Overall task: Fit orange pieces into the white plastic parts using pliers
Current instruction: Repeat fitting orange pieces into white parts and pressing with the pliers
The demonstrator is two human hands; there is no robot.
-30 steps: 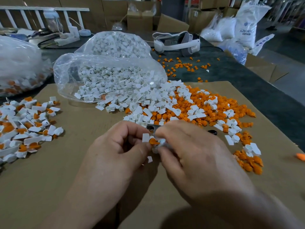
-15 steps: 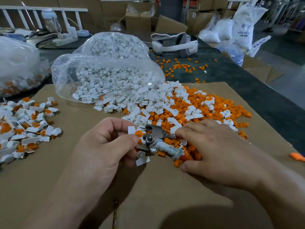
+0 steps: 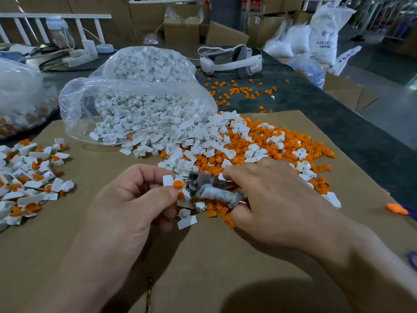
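Fingers (image 3: 144,176) of left hand (image 3: 126,211) pinch white part (image 3: 168,180) holding orange piece (image 3: 178,184); right hand (image 3: 275,199), palm down, grips pliers (image 3: 213,193).

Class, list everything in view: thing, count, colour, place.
Cardboard sheet: one, brown, under the work.
Clear bag: one, white parts inside, behind centre.
Loose pile: many, white and orange, centre right.
Fitted pieces: many, white-orange, left.
Second bag: one, clear, far left.
Headset: one, white, back of table.
Stray pieces: many, orange, near headset.
Pliers: one, metal, taped handle, at right hand.
Held part: one, white with orange, in left fingers.
Left hand: pinches held part.
Right hand: grips pliers.
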